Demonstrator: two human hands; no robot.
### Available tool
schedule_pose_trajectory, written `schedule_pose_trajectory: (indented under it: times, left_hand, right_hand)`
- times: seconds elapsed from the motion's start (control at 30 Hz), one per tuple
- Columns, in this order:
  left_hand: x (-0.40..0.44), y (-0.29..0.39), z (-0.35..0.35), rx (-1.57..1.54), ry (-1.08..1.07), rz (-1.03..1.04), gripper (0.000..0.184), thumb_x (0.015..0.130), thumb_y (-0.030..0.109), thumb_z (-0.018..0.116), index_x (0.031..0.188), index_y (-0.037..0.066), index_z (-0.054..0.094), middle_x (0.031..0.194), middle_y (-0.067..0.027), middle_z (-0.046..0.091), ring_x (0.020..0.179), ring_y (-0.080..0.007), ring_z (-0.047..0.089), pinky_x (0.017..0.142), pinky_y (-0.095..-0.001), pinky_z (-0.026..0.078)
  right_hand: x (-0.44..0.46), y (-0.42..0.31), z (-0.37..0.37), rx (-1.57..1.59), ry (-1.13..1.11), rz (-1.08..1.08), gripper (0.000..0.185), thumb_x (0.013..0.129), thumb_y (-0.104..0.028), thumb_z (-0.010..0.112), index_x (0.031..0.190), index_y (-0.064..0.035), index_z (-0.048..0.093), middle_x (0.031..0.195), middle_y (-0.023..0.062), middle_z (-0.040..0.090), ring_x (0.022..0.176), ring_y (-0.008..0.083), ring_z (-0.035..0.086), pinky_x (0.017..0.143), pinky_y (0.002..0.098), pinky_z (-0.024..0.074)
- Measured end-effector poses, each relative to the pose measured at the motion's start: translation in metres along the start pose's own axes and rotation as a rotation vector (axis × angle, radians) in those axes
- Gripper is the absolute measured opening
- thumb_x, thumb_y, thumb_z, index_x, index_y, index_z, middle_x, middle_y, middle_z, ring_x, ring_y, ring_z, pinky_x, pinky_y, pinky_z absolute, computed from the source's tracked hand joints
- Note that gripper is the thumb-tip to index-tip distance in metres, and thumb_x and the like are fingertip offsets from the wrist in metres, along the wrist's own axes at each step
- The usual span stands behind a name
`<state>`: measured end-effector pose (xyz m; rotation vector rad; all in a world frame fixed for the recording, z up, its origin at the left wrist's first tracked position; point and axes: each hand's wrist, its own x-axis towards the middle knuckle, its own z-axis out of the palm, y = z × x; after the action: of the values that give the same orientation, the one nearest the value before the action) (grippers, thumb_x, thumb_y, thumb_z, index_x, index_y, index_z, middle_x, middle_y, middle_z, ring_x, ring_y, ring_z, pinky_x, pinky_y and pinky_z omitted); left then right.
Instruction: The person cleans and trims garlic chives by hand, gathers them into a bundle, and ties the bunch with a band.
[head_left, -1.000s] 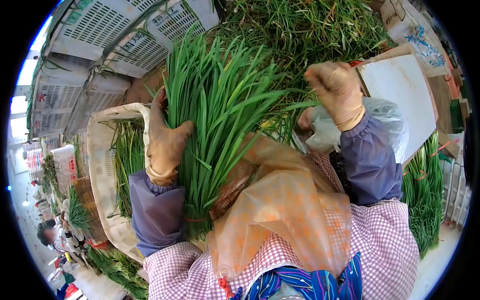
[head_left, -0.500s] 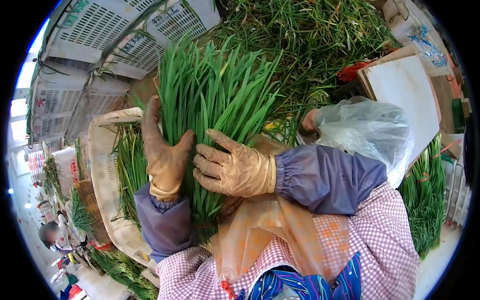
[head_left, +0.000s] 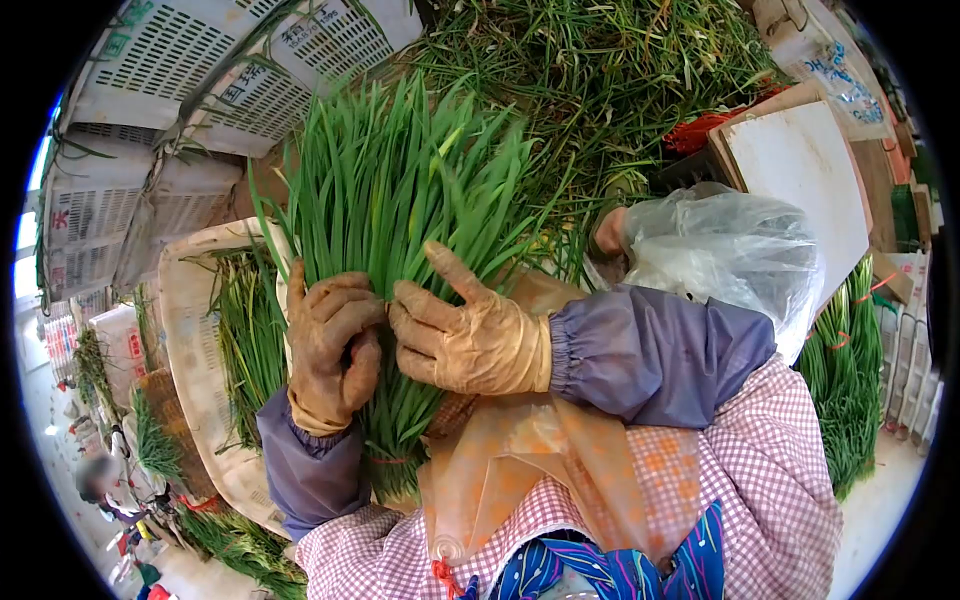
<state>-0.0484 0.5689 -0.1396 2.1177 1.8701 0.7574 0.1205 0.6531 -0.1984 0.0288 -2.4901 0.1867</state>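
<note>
A thick bunch of garlic chives (head_left: 410,190) lies in front of my body, green leaves fanning away from me, pale cut ends towards my apron. A thin reddish tie (head_left: 388,460) circles it near those ends. My left hand (head_left: 335,350), in a soiled rubber glove, curls its fingers in on the bunch's left side, with one finger sticking up. From the right, my gloved right hand (head_left: 460,335) bends its fingers over the leaves, one raised apart; its thumb is hidden. The fingertips of both hands meet mid-bunch, and what exactly they pinch is hard to see.
At left stands a cream crate (head_left: 195,380) with more chives (head_left: 250,350). White slatted crates (head_left: 180,60) are stacked behind it. A heap of loose trimmings (head_left: 600,90) fills the back. A clear plastic bag (head_left: 720,250) and a white board (head_left: 800,190) are on the right.
My left hand has gone from spread fingers to curled ones, its fingertips turning right to meet my right hand. My right fingers have bent slightly. The view has shifted a little.
</note>
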Motion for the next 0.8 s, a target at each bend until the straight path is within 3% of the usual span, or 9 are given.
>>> schedule_pose_trajectory:
  times: [0.17, 0.27, 0.37, 0.43, 0.5, 0.57, 0.7, 0.77, 0.8]
  left_hand:
    - [-0.003, 0.009, 0.008, 0.111, -0.029, -0.061, 0.021, 0.067, 0.011, 0.067, 0.087, 0.016, 0.064, 0.084, -0.0029, 0.057, 0.099, -0.0279, 0.056, 0.1, -0.0631, 0.017]
    - [-0.005, 0.013, 0.008, 0.12, -0.028, -0.07, 0.023, 0.066, 0.018, 0.072, 0.086, 0.012, 0.063, 0.087, -0.0052, 0.057, 0.1, -0.029, 0.054, 0.1, -0.0544, 0.021]
    - [-0.006, 0.016, 0.011, 0.133, -0.003, -0.101, 0.031, 0.059, 0.028, 0.079, 0.085, 0.017, 0.065, 0.084, -0.0022, 0.055, 0.1, -0.0264, 0.055, 0.098, -0.0608, 0.018]
    - [-0.006, 0.02, 0.011, 0.19, -0.018, -0.112, 0.033, 0.058, 0.03, 0.08, 0.084, 0.017, 0.066, 0.085, -0.0026, 0.055, 0.1, -0.0264, 0.054, 0.099, -0.0611, 0.017]
    - [-0.005, 0.023, 0.012, 0.207, -0.026, -0.122, 0.033, 0.057, 0.031, 0.08, 0.084, 0.016, 0.066, 0.085, -0.0029, 0.055, 0.101, -0.0265, 0.054, 0.099, -0.0612, 0.017]
    - [-0.005, 0.024, 0.013, 0.223, -0.034, -0.129, 0.034, 0.057, 0.032, 0.08, 0.084, 0.016, 0.066, 0.085, -0.0031, 0.054, 0.101, -0.0266, 0.054, 0.099, -0.0613, 0.017]
    - [-0.003, 0.025, 0.016, 0.257, -0.043, -0.092, 0.037, 0.058, 0.035, 0.079, 0.085, 0.015, 0.063, 0.087, -0.0043, 0.054, 0.101, -0.0281, 0.053, 0.1, -0.0614, 0.017]
    - [-0.003, 0.026, 0.015, 0.279, -0.062, -0.08, 0.039, 0.059, 0.035, 0.079, 0.086, 0.015, 0.06, 0.089, -0.0053, 0.054, 0.102, -0.0297, 0.052, 0.099, -0.0612, 0.018]
    - [-0.004, 0.027, 0.014, 0.29, -0.066, -0.079, 0.039, 0.06, 0.036, 0.079, 0.086, 0.014, 0.06, 0.089, -0.0055, 0.054, 0.102, -0.0298, 0.052, 0.1, -0.0613, 0.018]
  right_hand:
    - [-0.016, 0.01, -0.02, -0.02, -0.101, 0.095, 0.016, 0.066, -0.023, 0.054, 0.08, -0.0146, 0.055, 0.104, 0.0064, 0.058, 0.108, 0.026, 0.052, 0.103, 0.0643, 0.021]
    - [-0.032, 0.023, -0.031, -0.005, -0.161, 0.166, 0.013, 0.065, -0.021, 0.056, 0.075, -0.0131, 0.054, 0.104, 0.0074, 0.058, 0.106, 0.026, 0.053, 0.102, 0.0619, 0.0238]
    - [-0.046, 0.038, -0.043, 0.07, -0.179, 0.265, 0.013, 0.067, -0.018, 0.063, 0.076, -0.0105, 0.057, 0.106, 0.0085, 0.058, 0.103, 0.0282, 0.054, 0.101, 0.0568, 0.0279]
    - [-0.051, 0.05, -0.063, 0.492, -0.293, 0.419, 0.015, 0.071, -0.018, 0.064, 0.085, -0.0106, 0.063, 0.104, 0.0098, 0.059, 0.104, 0.0282, 0.052, 0.1, 0.0459, 0.0344]
    - [-0.067, 0.065, -0.065, 0.834, 0.105, 0.574, 0.02, 0.077, -0.019, 0.067, 0.092, -0.0069, 0.065, 0.1, 0.013, 0.061, 0.099, 0.0283, 0.057, 0.084, 0.0373, 0.0458]
    - [-0.052, 0.076, -0.089, 1.057, 0.308, 0.978, 0.02, 0.078, -0.019, 0.067, 0.093, -0.0048, 0.065, 0.093, 0.0113, 0.063, 0.093, 0.024, 0.06, 0.081, 0.0343, 0.0466]
    - [-0.033, 0.099, -0.077, 0.669, 0.227, 0.895, 0.022, 0.08, -0.02, 0.064, 0.095, -0.0035, 0.064, 0.088, 0.0116, 0.064, 0.087, 0.0234, 0.062, 0.078, 0.032, 0.0479]
    - [-0.029, 0.106, -0.051, 0.573, -0.007, 0.752, 0.025, 0.08, -0.021, 0.067, 0.099, -0.0046, 0.064, 0.087, 0.0088, 0.062, 0.07, 0.0143, 0.056, 0.063, 0.0273, 0.0462]
    - [-0.028, 0.107, -0.041, 0.502, -0.054, 0.717, 0.024, 0.078, -0.021, 0.069, 0.096, -0.0049, 0.064, 0.082, 0.0093, 0.062, 0.068, 0.02, 0.058, 0.062, 0.0309, 0.0465]
